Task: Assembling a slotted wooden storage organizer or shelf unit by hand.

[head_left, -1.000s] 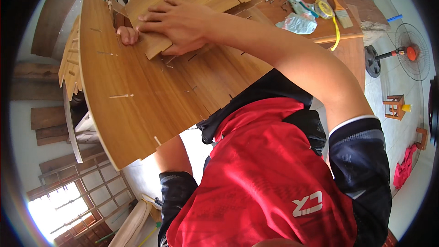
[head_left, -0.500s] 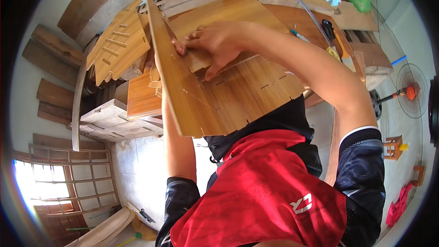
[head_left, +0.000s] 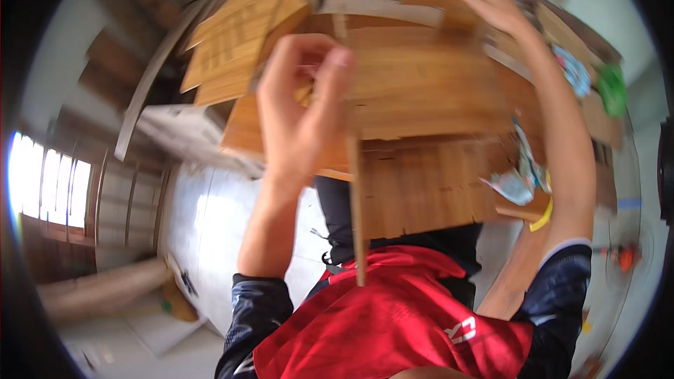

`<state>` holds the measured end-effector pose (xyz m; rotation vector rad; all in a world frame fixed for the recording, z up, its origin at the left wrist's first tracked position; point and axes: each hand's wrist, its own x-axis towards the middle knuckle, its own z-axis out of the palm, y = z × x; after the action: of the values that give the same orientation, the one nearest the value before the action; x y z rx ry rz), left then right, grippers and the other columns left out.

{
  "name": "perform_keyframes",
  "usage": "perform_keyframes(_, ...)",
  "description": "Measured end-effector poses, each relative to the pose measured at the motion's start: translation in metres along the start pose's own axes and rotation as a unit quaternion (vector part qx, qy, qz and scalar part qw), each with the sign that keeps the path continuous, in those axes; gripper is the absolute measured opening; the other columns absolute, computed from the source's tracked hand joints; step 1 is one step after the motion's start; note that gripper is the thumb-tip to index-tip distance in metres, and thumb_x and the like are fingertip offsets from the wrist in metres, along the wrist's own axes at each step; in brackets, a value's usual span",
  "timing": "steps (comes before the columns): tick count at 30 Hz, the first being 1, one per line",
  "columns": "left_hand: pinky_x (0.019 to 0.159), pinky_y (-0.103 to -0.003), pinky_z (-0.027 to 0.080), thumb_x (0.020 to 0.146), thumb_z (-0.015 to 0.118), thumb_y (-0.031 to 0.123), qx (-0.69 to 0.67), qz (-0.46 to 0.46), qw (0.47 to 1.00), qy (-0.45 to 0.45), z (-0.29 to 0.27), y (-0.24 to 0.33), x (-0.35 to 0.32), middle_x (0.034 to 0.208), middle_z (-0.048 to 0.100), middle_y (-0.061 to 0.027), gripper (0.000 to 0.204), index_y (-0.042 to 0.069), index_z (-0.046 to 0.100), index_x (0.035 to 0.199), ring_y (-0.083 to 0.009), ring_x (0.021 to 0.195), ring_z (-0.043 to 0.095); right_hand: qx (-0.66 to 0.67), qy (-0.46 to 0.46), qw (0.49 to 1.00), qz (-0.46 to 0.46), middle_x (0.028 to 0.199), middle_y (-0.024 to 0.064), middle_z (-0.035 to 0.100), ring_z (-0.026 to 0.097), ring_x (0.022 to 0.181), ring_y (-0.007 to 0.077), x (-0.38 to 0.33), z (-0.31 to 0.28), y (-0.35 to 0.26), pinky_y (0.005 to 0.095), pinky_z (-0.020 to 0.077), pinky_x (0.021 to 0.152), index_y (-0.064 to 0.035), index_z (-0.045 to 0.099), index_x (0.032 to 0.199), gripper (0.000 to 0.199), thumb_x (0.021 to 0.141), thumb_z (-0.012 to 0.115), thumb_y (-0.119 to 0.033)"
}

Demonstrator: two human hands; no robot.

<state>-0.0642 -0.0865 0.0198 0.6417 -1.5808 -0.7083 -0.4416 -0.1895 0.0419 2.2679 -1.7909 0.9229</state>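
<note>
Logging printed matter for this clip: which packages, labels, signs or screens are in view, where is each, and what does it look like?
Crumpled wrapper: on the bench at the right, beside the wooden panel; whitish with coloured print, blurred.
Patterned packet: upper right on the bench, past the right hand; pale with blue and red marks.
Green packet: just right of it; bright green, shape unclear.
No signs or screens show.

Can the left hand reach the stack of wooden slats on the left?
Probably yes: the left hand is raised beside the thin upright wooden panel, and the stack of wooden slats lies just beyond it, with nothing visibly between them.
</note>
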Motion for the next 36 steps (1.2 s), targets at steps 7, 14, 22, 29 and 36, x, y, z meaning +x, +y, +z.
perform_keyframes(7, 0.088, -0.033, 0.047, 0.102, 0.059, 0.026, 0.122, 0.121, 0.955, 0.242, -0.149, -0.031, 0.016, 0.101, 0.068, -0.0122, 0.029, -0.002, 0.065, 0.1, -0.0171, 0.094, 0.06, -0.038, 0.036, 0.997, -0.056, 0.136, 0.0126, 0.064, 0.055, 0.133, 0.0313, 0.014, -0.011, -0.037, 0.0414, 0.0406, 0.112, -0.0114, 0.064, 0.133, 0.051, 0.098, 0.064, -0.048)
perform_keyframes(14, 0.126, -0.044, 0.017, 0.088, 0.05, 0.084, 0.177, -0.289, 0.934, 0.112, -0.23, -0.317, 0.01, 0.166, 0.027, -0.0261, 0.109, 0.007, 0.032, 0.162, -0.0368, 0.157, 0.02, 0.114, 0.02, 0.972, -0.204, 0.134, 0.0088, 0.066, 0.056, 0.134, 0.0231, 0.055, 0.011, -0.143, 0.037, 0.038, 0.114, -0.0103, 0.062, 0.136, 0.049, 0.102, 0.058, -0.045)
perform_keyframes(22, 0.118, -0.074, 0.004, 0.081, 0.04, 0.094, 0.437, -0.319, 0.834, 0.11, -0.193, -0.268, -0.009, 0.17, 0.018, -0.0224, 0.114, 0.017, 0.03, 0.163, -0.048, 0.157, 0.011, -0.004, -0.25, 0.933, -0.258, 0.133, 0.0139, 0.066, 0.06, 0.128, 0.0276, 0.08, 0.054, -0.288, 0.0397, 0.0433, 0.112, -0.0034, 0.063, 0.131, 0.052, 0.097, 0.067, -0.043)
perform_keyframes(29, 0.118, -0.074, 0.006, 0.082, 0.041, 0.092, 0.47, -0.259, 0.828, 0.162, -0.187, -0.27, -0.013, 0.167, 0.026, -0.0241, 0.111, 0.015, 0.035, 0.161, -0.0499, 0.155, 0.014, -0.195, -0.467, 0.796, -0.332, 0.126, 0.0312, 0.065, 0.066, 0.115, 0.0376, 0.073, 0.12, -0.373, 0.0454, 0.0531, 0.096, 0.0059, 0.062, 0.126, 0.067, 0.094, 0.067, -0.052)
perform_keyframes(36, 0.118, -0.075, 0.006, 0.08, 0.04, 0.095, 0.475, -0.261, 0.823, 0.169, -0.19, -0.278, -0.017, 0.166, 0.027, -0.0241, 0.114, 0.014, 0.034, 0.161, -0.0502, 0.155, 0.015, -0.21, -0.506, 0.722, -0.422, 0.105, 0.0135, 0.069, 0.068, 0.106, 0.0329, 0.025, 0.149, -0.398, 0.0436, 0.0542, 0.094, -0.0009, 0.068, 0.11, 0.043, 0.087, 0.077, -0.036)
